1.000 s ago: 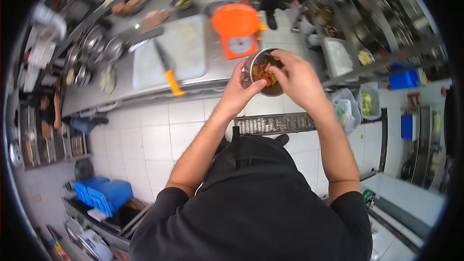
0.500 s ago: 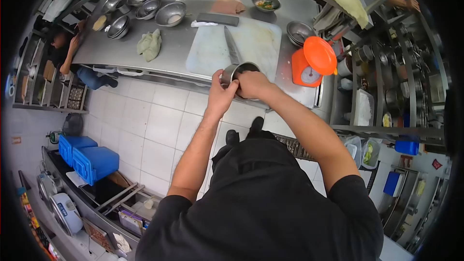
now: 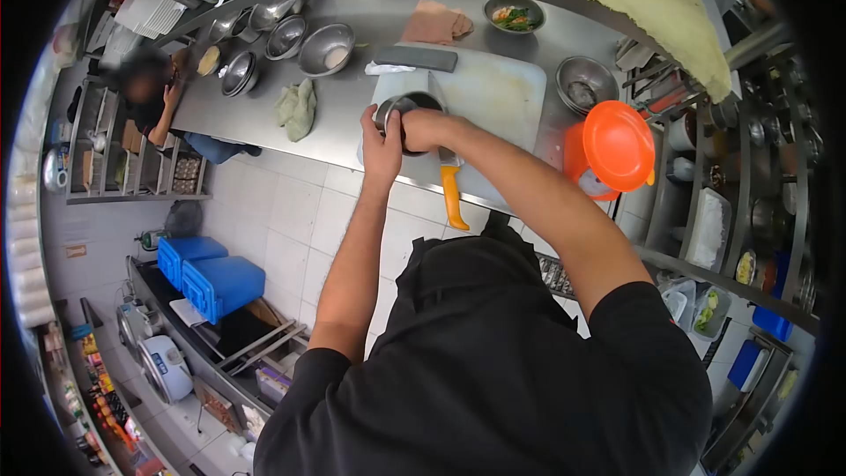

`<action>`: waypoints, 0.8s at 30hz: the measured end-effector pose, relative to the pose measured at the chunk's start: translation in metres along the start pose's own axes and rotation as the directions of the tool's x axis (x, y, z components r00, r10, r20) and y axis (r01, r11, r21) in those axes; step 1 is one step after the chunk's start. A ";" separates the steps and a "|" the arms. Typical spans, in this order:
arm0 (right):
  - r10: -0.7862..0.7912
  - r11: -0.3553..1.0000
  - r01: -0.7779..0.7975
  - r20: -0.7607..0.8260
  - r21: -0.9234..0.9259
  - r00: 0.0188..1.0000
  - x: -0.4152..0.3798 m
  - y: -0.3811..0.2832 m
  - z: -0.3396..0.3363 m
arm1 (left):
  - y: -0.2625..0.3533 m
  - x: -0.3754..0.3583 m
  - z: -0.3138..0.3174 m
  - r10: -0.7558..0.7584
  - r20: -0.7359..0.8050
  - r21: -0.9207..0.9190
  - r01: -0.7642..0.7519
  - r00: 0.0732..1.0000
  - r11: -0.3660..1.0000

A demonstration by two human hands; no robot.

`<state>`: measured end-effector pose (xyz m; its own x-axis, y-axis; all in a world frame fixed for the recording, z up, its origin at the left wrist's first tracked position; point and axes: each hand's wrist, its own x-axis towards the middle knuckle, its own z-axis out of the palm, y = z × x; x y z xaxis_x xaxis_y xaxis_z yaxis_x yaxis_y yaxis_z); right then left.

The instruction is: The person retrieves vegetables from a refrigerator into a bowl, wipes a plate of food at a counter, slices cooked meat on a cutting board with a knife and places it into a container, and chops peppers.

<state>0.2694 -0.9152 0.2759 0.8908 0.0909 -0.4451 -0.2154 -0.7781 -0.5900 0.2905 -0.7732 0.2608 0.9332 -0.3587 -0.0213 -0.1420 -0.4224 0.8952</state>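
Observation:
A round metal container (image 3: 425, 102) is held over the near edge of the white cutting board (image 3: 502, 97). My left hand (image 3: 384, 143) is closed on its left side, fingers around the rim. At the container's opening is my right hand (image 3: 425, 130), its fingers bent inside and partly hidden; what they hold cannot be made out. A knife with a yellow handle (image 3: 453, 198) lies beneath the container, its handle over the table edge. A dark grey block (image 3: 418, 57) rests at the board's far side, beside a white cloth (image 3: 388, 70).
Metal bowls (image 3: 326, 48) and a greenish cloth (image 3: 296, 110) lie left on the steel table (image 3: 339, 115). An orange scale (image 3: 619, 146) and a bowl (image 3: 586, 85) stand right. A bowl of vegetables (image 3: 514, 14) is behind. Another person (image 3: 145, 92) is at the far left.
My hands and the container have moved forward over the board. The yellow knife handle now shows. The view has shifted, and the other person's hands at the far table edge are out of sight.

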 end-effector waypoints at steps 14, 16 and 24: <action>-0.053 0.989 0.135 -0.714 0.058 0.698 -0.013 -0.011 -0.030 | -0.061 0.101 -0.061 -0.347 0.032 -0.301 0.340 0.937 0.891; 0.042 0.994 0.047 -0.739 0.099 0.673 -0.007 -0.010 -0.014 | -0.081 0.128 -0.079 -0.345 -0.049 -0.214 0.328 0.937 0.920; 0.616 0.738 -0.624 -0.635 0.257 0.467 -0.053 -0.037 0.084 | -0.131 0.177 -0.131 -0.346 0.163 -0.156 0.370 0.924 0.916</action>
<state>0.1970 -0.8387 0.2647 0.5373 -0.8311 -0.1434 -0.8175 -0.4715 -0.3307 0.5181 -0.6722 0.1985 0.8574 -0.3215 -0.4018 0.2667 -0.3902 0.8813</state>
